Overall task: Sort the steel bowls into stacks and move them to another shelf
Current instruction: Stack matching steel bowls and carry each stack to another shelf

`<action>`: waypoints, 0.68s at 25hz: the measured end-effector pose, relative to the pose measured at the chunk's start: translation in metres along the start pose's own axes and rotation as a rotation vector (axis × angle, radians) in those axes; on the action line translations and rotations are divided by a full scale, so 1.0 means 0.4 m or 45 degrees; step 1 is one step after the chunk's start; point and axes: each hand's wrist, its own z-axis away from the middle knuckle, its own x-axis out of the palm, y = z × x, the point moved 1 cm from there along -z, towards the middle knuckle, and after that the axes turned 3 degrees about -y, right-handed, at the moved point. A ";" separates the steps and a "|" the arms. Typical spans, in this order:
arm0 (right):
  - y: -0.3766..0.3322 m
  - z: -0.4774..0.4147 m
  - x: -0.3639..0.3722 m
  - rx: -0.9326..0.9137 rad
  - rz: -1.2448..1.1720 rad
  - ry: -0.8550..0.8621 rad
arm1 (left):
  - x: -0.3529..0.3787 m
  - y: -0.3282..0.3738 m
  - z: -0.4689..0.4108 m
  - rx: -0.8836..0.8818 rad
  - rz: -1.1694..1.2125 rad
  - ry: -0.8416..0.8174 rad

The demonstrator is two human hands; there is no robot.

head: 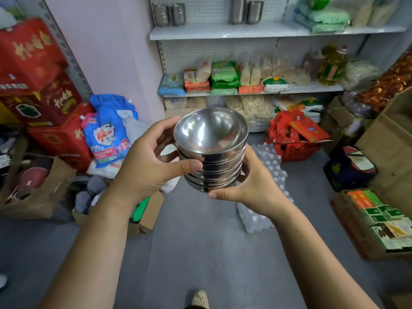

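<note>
Steel bowl stack (211, 150) sat upright btwn both grips; left hand (147, 168) clasped its side, right hand (247, 186) cupped underneath; top shelf (223, 32) lay ahead, above.

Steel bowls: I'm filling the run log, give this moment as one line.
phase: carrying | stack of steel bowls | left hand + right hand gripping | shelf ahead

Storeroom surroundings: red cartons (33, 70) stacked at left; packaged dry goods (225, 74) on the middle shelf (312, 88); steel cups (246, 10) above; grey floor (200, 253).
</note>
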 end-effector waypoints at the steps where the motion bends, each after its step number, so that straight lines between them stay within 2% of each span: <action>1: 0.009 -0.050 0.001 -0.002 -0.012 0.027 | -0.025 -0.007 -0.054 0.010 -0.018 -0.029; 10: 0.157 -0.405 -0.075 0.059 -0.002 0.056 | -0.086 -0.157 -0.445 -0.043 -0.017 -0.095; 17: 0.262 -0.793 -0.277 0.024 0.021 0.033 | -0.065 -0.240 -0.870 -0.035 -0.009 -0.054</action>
